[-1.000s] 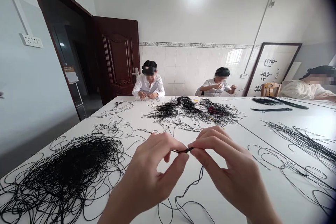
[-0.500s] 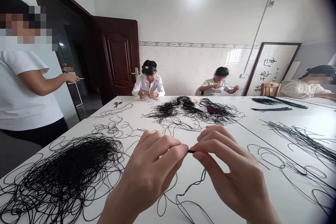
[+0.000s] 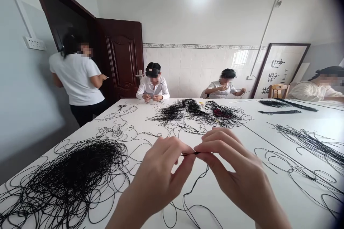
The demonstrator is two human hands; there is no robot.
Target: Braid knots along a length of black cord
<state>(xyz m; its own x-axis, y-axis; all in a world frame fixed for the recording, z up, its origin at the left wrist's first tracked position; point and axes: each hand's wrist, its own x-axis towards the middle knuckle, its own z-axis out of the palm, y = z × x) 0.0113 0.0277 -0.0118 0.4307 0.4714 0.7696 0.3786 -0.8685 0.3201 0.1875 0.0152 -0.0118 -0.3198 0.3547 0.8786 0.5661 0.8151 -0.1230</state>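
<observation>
My left hand [image 3: 163, 168] and my right hand [image 3: 236, 171] meet over the white table [image 3: 145, 218], fingertips almost touching. Each pinches the same black cord [image 3: 197, 153] between thumb and index finger. A short, thicker, knotted-looking bit shows between the fingertips; the rest there is hidden by the fingers. Below my right hand, twisted strands of cord [image 3: 197, 182] hang down and spread in loops on the tabletop. To the left of my left hand lies a large tangled heap of black cord [image 3: 77, 168].
More cord piles [image 3: 188, 111] lie mid-table, with straight cord bundles [image 3: 311, 139] at right. Scissors [image 3: 122, 107] rest toward the far left edge. Two people [image 3: 152, 82] [image 3: 225, 84] sit opposite, another person [image 3: 311, 86] at far right. Someone standing [image 3: 80, 78] is by the open door [image 3: 123, 57].
My left thumb has come up beside the index fingertip, and less of the thick cord section shows between my hands. The standing person has moved away toward the doorway.
</observation>
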